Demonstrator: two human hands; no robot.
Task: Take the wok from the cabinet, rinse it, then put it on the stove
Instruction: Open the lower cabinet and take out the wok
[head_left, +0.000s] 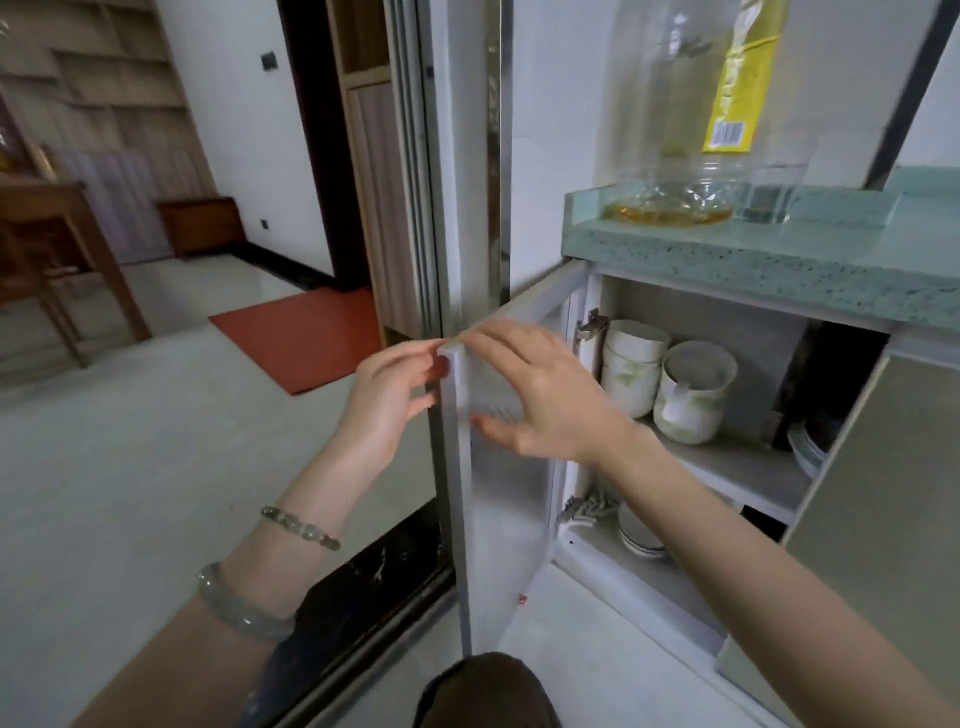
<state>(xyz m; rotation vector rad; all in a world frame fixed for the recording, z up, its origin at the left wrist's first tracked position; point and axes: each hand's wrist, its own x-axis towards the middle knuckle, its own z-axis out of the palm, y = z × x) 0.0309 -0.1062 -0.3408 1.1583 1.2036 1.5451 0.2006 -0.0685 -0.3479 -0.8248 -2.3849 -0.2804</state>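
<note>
The left cabinet door (498, 519) under the green counter stands open, edge-on toward me. My left hand (389, 405) pinches the door's outer edge near its top corner. My right hand (540, 400) lies with spread fingers on the door's inner face. Inside, the upper shelf (737, 467) holds stacked white bowls (631, 371) and a white pot (691, 395). A dark item (823, 428) sits at the shelf's right end, half hidden behind the shut right door (878, 493); I cannot tell whether it is the wok.
White plates (641, 535) lie on the lower shelf. On the green counter (753, 260) stand a big oil bottle (680, 119) and a glass (774, 192). A metal door frame (436, 208) rises left of the cabinet. My knee (483, 691) is at the bottom.
</note>
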